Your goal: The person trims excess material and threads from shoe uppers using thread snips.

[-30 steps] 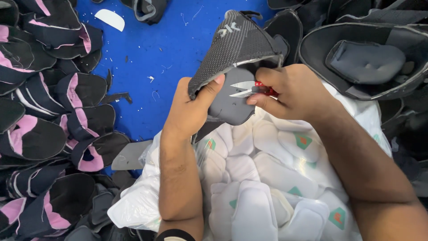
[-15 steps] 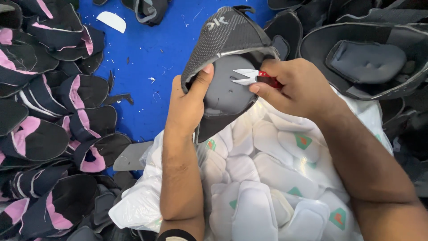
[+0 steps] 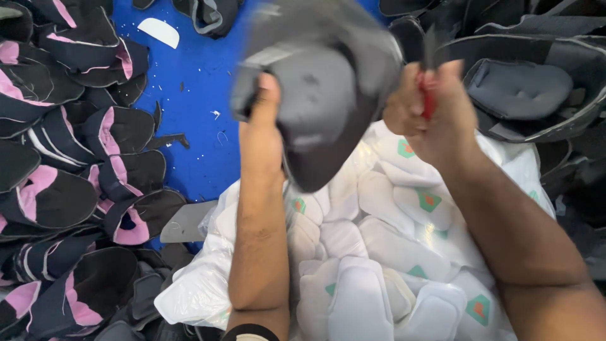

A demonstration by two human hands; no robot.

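My left hand (image 3: 262,136) grips a grey and black shoe upper piece (image 3: 322,95), held up over my lap and blurred by motion. Its padded grey inner face is turned toward me. My right hand (image 3: 435,117) is closed around small red-handled snips (image 3: 428,95), held just right of the piece and apart from it. Below both hands lies a clear plastic bag of white padded insoles (image 3: 379,252) with green and orange marks.
Black and pink shoe uppers (image 3: 69,164) are piled along the left on a blue surface (image 3: 189,107). Dark grey and black uppers (image 3: 524,88) are heaped at the top right. A grey flat scrap (image 3: 186,222) lies by the bag's left edge.
The left hand has swung the upper piece higher and turned it. The right hand with the snips has pulled off the piece and moved to the right.
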